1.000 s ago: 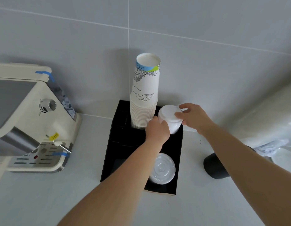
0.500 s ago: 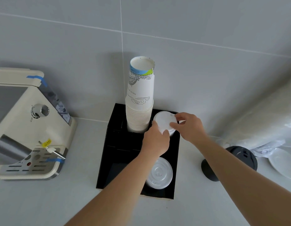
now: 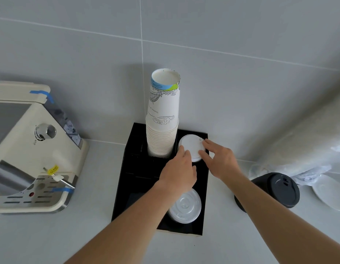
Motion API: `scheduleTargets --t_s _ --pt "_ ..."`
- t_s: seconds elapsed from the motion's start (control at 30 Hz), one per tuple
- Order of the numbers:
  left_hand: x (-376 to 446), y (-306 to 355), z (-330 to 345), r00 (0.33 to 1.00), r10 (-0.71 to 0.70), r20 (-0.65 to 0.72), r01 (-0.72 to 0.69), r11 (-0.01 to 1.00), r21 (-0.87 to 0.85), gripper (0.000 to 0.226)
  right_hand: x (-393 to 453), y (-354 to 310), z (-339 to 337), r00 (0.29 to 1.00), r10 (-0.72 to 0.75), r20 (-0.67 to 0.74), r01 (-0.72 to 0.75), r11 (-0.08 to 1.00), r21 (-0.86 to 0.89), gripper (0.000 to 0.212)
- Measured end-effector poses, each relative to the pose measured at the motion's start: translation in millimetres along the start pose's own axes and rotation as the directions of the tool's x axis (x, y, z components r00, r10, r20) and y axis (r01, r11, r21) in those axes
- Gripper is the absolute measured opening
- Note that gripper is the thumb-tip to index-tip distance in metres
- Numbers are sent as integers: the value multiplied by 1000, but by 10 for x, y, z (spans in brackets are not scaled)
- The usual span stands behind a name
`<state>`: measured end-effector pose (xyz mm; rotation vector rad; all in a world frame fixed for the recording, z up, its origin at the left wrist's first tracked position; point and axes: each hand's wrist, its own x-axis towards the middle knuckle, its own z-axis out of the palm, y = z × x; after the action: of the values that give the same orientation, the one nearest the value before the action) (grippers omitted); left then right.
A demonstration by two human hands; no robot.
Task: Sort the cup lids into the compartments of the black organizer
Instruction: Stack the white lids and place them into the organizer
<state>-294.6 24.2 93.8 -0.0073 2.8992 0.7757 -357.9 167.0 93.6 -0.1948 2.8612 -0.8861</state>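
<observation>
While both hands meet over the black organizer (image 3: pixel 127 168), its back-right compartment holds a stack of white lids (image 3: pixel 191 146), opaque and round with a small sip hole near the rim. Beside it, the organizer's back-middle slot carries a tall stack of paper cups (image 3: pixel 162 119). Clear lids (image 3: pixel 185 206) fill the front-right compartment. Left hand (image 3: pixel 177 173) and right hand (image 3: pixel 220 162) pinch the white lids' edges with their fingertips.

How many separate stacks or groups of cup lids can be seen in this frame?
3: white lids under both hands in the organizer's rear right compartment; clear lids in its front right compartment; black lids on the counter, right. More may be hidden.
</observation>
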Motion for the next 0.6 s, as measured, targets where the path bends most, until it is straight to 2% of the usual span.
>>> scheduleTargets --t_s 0.13,0.23,0.37,0.6 --pt "59 -70 -30 998 58 -21 -57 996 74 25 -17 -19 16 999 -39 -13 39 998 -55 40" --pt "69 -80 -23 997 79 -2 -78 987 143 30 -42 -38 12 998 -67 -9 65 992 -105 36" --pt "40 -76 -42 996 93 12 -94 985 147 35 -60 -73 -19 997 -67 30 71 986 -151 37" --pt "-17 -76 -105 998 49 31 -50 998 33 42 -67 -211 -117 990 97 107 -90 994 -68 51"
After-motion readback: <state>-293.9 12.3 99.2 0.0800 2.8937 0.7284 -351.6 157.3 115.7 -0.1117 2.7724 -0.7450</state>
